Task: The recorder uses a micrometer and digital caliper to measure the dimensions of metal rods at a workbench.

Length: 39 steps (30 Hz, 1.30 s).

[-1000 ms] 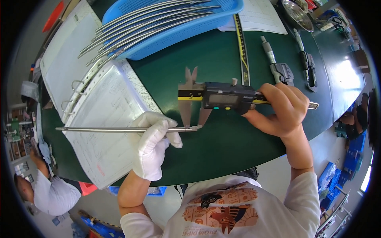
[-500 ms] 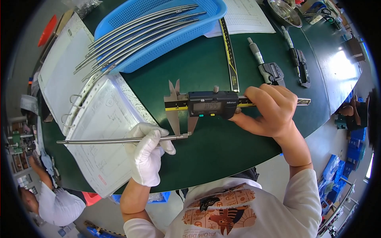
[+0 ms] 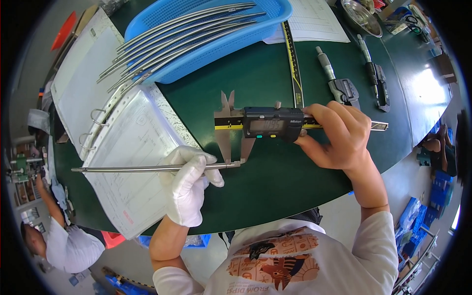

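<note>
My left hand (image 3: 187,188), in a white glove, pinches a thin silver metal rod (image 3: 128,169) that lies level above the open binder. Bare, my right hand (image 3: 338,133) grips a digital caliper (image 3: 273,123) by the beam and slider at its right side. The caliper's long lower jaws point toward me and sit at the rod's right tip, one on each side of a short end section. Its dark display faces up, but its digits are blurred. The rod's left end sticks out past the binder pages.
A blue perforated basket (image 3: 216,49) at the back holds several curved metal rods (image 3: 187,37). An open ring binder (image 3: 123,147) lies at left. A steel ruler (image 3: 293,69), two digital micrometers (image 3: 339,83) and a metal bowl (image 3: 361,18) are farther back. Another person (image 3: 69,246) works at far left.
The caliper and rod have shifted slightly right and away from me in the picture, as has the background. The jaws stay at the rod's tip, and both grips are kept.
</note>
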### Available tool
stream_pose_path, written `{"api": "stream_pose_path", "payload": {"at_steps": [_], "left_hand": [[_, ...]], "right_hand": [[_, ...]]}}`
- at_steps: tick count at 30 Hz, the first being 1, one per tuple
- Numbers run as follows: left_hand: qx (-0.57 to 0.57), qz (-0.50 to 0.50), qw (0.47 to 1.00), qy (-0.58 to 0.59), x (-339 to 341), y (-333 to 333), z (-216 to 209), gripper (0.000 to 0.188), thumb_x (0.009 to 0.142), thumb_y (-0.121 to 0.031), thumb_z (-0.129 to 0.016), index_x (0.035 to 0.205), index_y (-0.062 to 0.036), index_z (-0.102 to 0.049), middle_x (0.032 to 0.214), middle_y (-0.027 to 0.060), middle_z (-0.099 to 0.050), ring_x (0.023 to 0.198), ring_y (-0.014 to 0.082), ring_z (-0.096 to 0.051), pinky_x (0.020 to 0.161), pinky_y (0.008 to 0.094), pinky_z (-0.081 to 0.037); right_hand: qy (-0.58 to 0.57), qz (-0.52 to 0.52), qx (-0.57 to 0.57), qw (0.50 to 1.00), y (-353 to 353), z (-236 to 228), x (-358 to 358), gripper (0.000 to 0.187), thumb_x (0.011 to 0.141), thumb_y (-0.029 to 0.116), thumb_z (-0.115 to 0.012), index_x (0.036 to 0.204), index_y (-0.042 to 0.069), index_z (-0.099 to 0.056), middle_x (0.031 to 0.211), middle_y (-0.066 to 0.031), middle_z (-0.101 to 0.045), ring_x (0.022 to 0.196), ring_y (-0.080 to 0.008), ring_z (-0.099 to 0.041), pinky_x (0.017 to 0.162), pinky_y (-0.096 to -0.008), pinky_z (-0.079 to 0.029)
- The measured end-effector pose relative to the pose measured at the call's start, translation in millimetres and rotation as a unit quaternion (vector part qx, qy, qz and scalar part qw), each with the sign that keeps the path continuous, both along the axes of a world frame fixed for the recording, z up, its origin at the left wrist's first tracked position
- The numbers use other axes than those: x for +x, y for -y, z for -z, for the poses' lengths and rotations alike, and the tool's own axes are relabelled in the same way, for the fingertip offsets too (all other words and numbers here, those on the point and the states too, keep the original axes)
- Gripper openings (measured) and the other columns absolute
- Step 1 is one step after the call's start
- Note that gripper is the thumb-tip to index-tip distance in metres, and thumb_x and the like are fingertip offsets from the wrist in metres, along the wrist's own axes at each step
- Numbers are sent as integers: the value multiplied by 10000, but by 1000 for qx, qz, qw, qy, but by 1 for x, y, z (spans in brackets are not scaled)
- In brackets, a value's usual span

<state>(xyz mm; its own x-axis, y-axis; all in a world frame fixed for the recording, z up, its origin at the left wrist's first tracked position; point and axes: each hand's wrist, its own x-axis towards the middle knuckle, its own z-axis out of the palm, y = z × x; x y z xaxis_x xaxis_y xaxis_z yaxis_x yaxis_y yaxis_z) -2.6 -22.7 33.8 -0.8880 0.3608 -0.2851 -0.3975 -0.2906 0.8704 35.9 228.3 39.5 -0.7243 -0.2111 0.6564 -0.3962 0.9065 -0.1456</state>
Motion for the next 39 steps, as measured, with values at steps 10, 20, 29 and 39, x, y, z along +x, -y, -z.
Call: {"api": "stream_pose_path", "payload": {"at_steps": [10,20,29,39], "left_hand": [[7,3,1000,3,0,0,0,108,803,-75,-507,789,32,-515,606,123,-526,532,189,-531,505,301,-456],[-51,-20,998,-24,2,-9,-3,189,816,-180,-495,734,-13,-466,534,96,-492,456,165,-447,448,272,-362],[11,8,1000,-4,0,0,1,113,798,-84,-499,789,28,-509,581,124,-519,516,192,-519,491,298,-441],[-39,-29,999,-15,3,-9,-1,182,805,-173,-513,732,-13,-466,535,103,-480,449,172,-431,435,282,-355]], "right_hand": [[-2,-15,3,1000,0,-3,1,338,573,241,-698,804,31,-569,559,-27,-456,404,-161,-422,371,-254,-336],[-14,-2,13,1000,0,-4,1,358,578,319,-715,730,45,-542,505,-19,-397,373,-155,-374,348,-253,-298],[-9,16,2,1000,-1,-2,3,355,568,345,-719,665,73,-514,482,-2,-364,350,-143,-340,333,-259,-266],[34,-2,4,999,-1,-5,4,311,607,289,-693,725,58,-521,531,-17,-412,390,-158,-414,352,-264,-306]]}}
